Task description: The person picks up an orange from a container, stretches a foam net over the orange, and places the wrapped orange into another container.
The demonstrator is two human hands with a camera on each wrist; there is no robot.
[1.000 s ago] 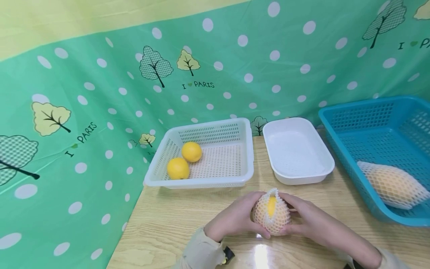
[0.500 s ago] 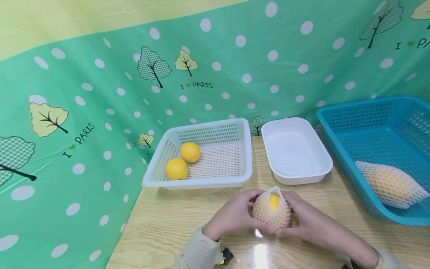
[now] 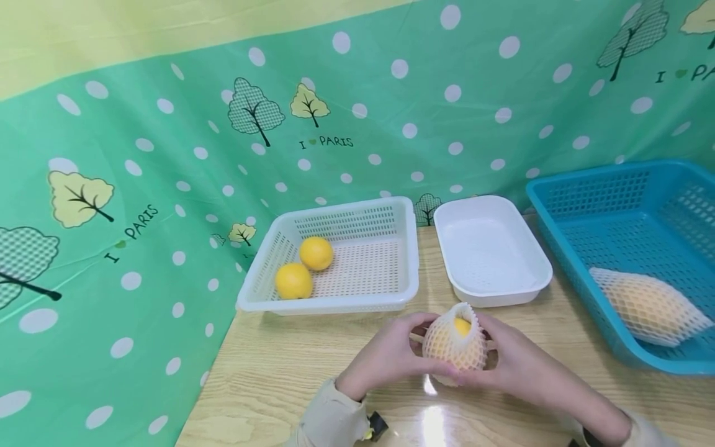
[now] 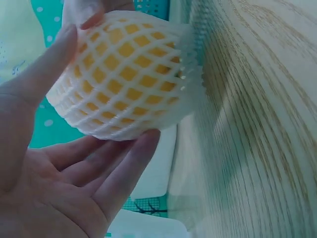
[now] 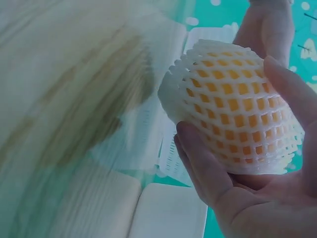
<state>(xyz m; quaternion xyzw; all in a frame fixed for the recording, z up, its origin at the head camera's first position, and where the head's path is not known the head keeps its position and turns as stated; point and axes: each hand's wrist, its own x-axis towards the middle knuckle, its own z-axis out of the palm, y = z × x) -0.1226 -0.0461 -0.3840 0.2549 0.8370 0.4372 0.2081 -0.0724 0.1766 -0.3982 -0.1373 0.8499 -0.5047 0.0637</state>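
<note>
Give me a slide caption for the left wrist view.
Left hand and right hand hold a yellow fruit in white foam netting.

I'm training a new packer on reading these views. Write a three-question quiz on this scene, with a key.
1. How many bare fruits lie in the white basket?
2. True or false: in the head view, the tray stands between the white basket and the blue basket.
3. What wraps the fruit held by the left hand and the right hand?

Key: 1. Two. 2. True. 3. White netting.
</note>
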